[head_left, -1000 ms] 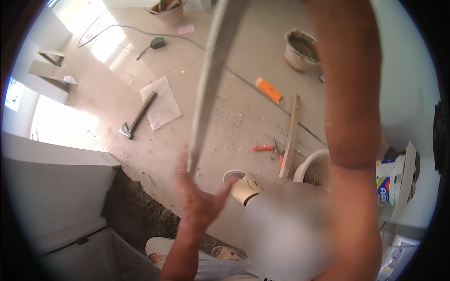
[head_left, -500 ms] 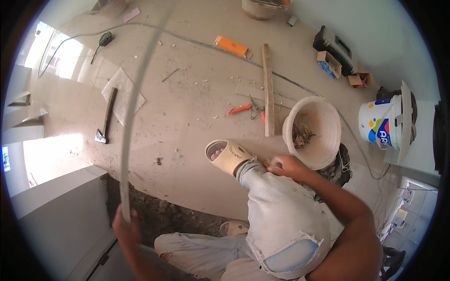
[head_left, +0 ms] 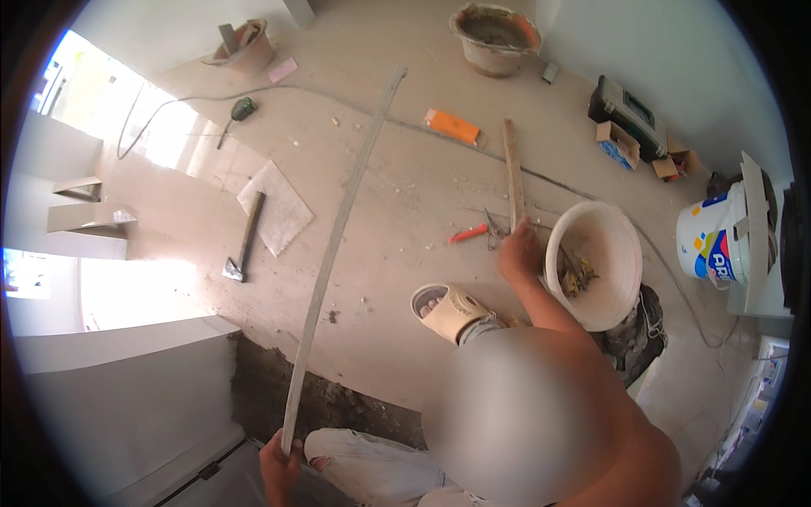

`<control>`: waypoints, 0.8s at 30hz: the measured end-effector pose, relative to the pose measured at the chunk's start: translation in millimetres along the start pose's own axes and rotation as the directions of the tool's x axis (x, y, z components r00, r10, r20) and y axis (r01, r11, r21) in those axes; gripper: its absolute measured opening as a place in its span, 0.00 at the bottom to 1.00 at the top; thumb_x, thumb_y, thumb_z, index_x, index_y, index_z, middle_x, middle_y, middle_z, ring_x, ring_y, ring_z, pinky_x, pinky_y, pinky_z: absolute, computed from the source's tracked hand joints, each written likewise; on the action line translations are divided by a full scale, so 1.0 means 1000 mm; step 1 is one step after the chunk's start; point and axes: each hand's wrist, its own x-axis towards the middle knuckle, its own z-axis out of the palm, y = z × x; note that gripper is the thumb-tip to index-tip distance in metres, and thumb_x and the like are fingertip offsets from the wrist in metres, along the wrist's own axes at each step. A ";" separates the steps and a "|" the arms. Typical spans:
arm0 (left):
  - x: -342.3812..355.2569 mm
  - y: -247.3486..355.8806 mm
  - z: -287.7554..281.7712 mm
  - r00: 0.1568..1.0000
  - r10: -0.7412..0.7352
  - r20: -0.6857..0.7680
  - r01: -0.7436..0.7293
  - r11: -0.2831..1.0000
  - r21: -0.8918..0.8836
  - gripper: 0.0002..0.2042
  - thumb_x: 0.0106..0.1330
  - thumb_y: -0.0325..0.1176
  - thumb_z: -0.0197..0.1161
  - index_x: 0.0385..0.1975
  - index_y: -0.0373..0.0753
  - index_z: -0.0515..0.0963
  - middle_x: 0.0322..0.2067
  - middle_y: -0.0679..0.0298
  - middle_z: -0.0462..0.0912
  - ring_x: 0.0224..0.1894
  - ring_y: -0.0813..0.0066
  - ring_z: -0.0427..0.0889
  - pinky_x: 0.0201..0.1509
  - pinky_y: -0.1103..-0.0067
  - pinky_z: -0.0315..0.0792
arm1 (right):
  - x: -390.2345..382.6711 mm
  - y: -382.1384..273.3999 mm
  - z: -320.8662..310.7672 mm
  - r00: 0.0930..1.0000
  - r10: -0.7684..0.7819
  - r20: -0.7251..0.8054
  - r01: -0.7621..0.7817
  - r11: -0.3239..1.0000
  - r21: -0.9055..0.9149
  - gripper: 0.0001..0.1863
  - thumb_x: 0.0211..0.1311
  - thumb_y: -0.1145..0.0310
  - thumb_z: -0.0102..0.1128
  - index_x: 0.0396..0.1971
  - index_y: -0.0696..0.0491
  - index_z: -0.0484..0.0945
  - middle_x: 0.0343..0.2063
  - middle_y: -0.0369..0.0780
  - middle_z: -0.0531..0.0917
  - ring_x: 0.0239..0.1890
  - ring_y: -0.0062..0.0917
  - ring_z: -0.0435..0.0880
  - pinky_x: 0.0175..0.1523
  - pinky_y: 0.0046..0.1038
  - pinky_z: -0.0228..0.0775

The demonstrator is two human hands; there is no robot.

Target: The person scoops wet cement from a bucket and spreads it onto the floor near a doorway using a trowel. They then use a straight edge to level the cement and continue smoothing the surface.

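My left hand is closed around the lower end of a long, pale straight bar, which extends forward across the floor. My right hand is closed on the near end of a wooden batten, beside a pale bucket with scraps in it. Just left of that hand lie red-handled pliers. My sandalled foot is below them. A hammer lies on a pale square sheet. A dark, rough mortar strip runs near my left hand.
Tubs stand at the back, with an orange box and cable. A toolbox, small cartons and a paint bucket line the right wall. A grey partition is at lower left.
My right hand has come down from above and moved forward onto the batten. The long bar, held by my left hand, has swung from raised to lying lower across the floor.
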 end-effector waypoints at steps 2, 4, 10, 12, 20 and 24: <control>0.000 -0.019 0.004 0.998 0.057 -0.009 -0.057 0.994 -0.094 0.13 0.62 0.27 0.63 0.46 0.32 0.79 0.24 0.64 0.78 0.25 0.77 0.77 0.30 0.77 0.71 | 0.008 -0.005 -0.002 0.980 0.144 0.136 -0.163 0.977 0.137 0.27 0.61 0.68 0.55 0.56 0.67 0.62 0.50 0.60 0.73 0.54 0.51 0.75 0.58 0.47 0.69; 0.003 -0.017 0.004 0.997 0.072 -0.013 -0.074 0.986 -0.153 0.15 0.63 0.26 0.62 0.49 0.33 0.79 0.24 0.69 0.78 0.24 0.85 0.74 0.28 0.80 0.70 | 0.008 -0.013 -0.009 0.978 0.144 0.150 -0.188 0.919 0.346 0.22 0.62 0.67 0.55 0.49 0.67 0.64 0.45 0.59 0.73 0.49 0.50 0.77 0.54 0.46 0.71; 0.002 0.015 -0.006 0.968 0.246 -0.045 -0.243 0.968 0.064 0.14 0.63 0.26 0.62 0.48 0.31 0.78 0.23 0.67 0.77 0.24 0.84 0.74 0.27 0.80 0.70 | 0.013 -0.085 -0.092 0.948 -0.152 -0.279 0.316 0.542 0.779 0.18 0.67 0.63 0.54 0.42 0.64 0.64 0.35 0.55 0.76 0.36 0.49 0.80 0.41 0.44 0.72; 0.004 0.019 -0.004 0.979 0.197 -0.049 -0.197 0.980 0.020 0.14 0.62 0.26 0.62 0.48 0.31 0.78 0.22 0.66 0.76 0.24 0.83 0.74 0.27 0.80 0.70 | 0.026 -0.113 -0.117 0.924 -0.180 -0.338 0.379 0.560 0.737 0.19 0.68 0.60 0.54 0.42 0.62 0.65 0.32 0.54 0.78 0.34 0.51 0.81 0.39 0.43 0.72; 0.000 0.015 -0.002 0.989 0.128 -0.075 -0.130 0.991 -0.017 0.11 0.60 0.27 0.64 0.41 0.31 0.78 0.24 0.51 0.79 0.27 0.58 0.82 0.34 0.71 0.73 | 0.050 -0.128 -0.141 0.909 -0.289 -0.302 0.417 0.659 0.626 0.21 0.69 0.57 0.55 0.45 0.60 0.64 0.26 0.55 0.81 0.31 0.53 0.82 0.35 0.47 0.72; 0.003 0.025 0.000 0.989 0.122 -0.088 -0.127 0.991 -0.048 0.12 0.60 0.28 0.64 0.41 0.31 0.78 0.25 0.50 0.79 0.28 0.54 0.82 0.34 0.70 0.74 | 0.054 -0.132 -0.113 0.896 -0.379 -0.230 0.443 0.742 0.503 0.22 0.70 0.54 0.53 0.44 0.60 0.65 0.27 0.53 0.82 0.30 0.49 0.84 0.34 0.43 0.73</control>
